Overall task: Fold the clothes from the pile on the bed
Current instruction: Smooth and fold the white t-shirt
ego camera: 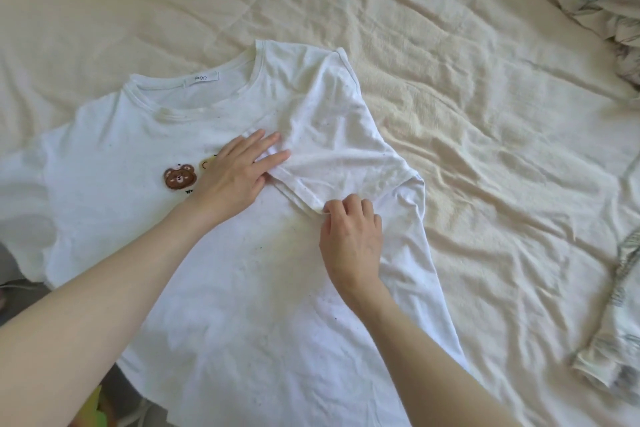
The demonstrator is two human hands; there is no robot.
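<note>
bright soft daylight | faint shadows | slight blur | wide-angle bend at edges

I see a white short-sleeved T-shirt [242, 288] of thin, matt knit cloth, smooth but faintly speckled, with a ribbed neckband and a fuzzy brown bear patch [180, 178]. Under it the cream bed sheet [485, 114] looks like crinkled, matt woven cotton. The pale patterned garment pile [609, 340] at the right edge seems soft, rumpled cloth, perhaps cotton.

Two bare forearms, no sleeves visible; left hand [239, 172] and right hand [351, 239] without rings, watch or gloves.
</note>
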